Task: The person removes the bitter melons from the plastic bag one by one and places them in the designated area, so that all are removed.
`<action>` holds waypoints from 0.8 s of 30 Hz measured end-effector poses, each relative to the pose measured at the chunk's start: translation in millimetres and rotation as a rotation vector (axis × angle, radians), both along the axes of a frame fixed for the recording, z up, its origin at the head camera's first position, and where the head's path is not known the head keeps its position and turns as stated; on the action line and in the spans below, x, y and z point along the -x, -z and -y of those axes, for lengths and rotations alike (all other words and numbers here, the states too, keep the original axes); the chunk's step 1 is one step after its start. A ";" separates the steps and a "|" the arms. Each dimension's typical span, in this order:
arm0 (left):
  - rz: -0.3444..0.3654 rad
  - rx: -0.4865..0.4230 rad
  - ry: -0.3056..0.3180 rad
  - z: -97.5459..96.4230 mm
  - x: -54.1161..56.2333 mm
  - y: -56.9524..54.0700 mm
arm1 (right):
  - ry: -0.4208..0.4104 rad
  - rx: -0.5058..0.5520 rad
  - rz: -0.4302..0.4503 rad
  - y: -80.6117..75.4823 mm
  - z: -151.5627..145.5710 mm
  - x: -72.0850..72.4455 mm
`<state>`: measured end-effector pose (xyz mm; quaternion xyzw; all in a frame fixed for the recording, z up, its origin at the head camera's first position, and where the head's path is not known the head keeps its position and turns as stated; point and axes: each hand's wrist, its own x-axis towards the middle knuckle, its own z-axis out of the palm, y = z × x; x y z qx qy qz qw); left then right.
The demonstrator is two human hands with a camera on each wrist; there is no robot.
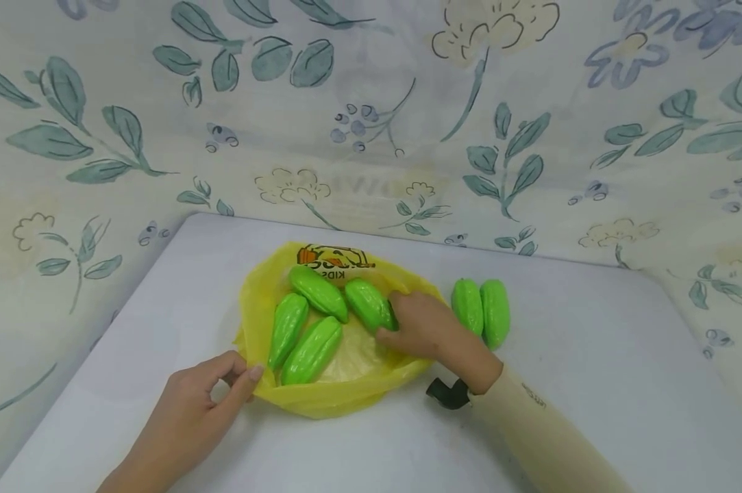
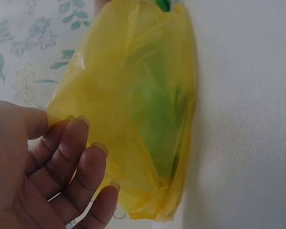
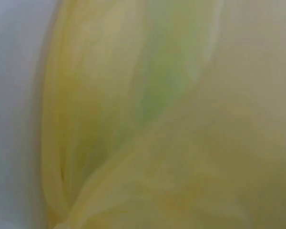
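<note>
A pale floral-patterned backdrop (image 1: 371,96) in teal, cream and blue rises behind a white tabletop (image 1: 592,356)

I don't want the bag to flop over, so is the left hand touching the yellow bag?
Touching. The left wrist view shows it plainly: the left hand pinches the edge of the yellow bag.

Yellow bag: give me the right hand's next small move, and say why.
Probably ease the right hand away from the green vegetable it touches and up out of the yellow bag: that vegetable already appears to be inside the opening, the left hand pinches the edge, and two more vegetables lie outside on the table.
</note>
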<state>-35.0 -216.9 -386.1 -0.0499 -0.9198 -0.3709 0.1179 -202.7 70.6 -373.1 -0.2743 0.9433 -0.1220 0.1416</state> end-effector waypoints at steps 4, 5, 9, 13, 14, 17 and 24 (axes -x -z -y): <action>-0.018 -0.001 0.009 0.2 0.5 0.1 | 0.010 0.016 0.010 -0.6 1.0 -1.9; -0.022 -0.003 0.010 0.2 0.5 0.2 | 0.014 0.022 0.015 -0.8 1.4 -2.5; -0.035 -0.004 0.013 0.5 0.5 0.7 | 0.022 0.042 0.024 -1.7 2.5 -6.1; -0.031 -0.003 0.012 0.4 0.4 0.5 | 0.026 0.068 0.022 -4.3 3.0 -11.1; -0.029 -0.003 0.010 0.4 0.3 0.4 | 0.026 0.073 0.019 -5.0 3.2 -12.3; -0.027 0.000 0.005 0.3 0.4 -0.3 | 0.029 0.088 0.010 -8.1 3.7 -15.5; -0.044 0.007 0.006 -0.1 0.5 -0.1 | 0.042 0.090 -0.017 -14.4 2.7 -22.0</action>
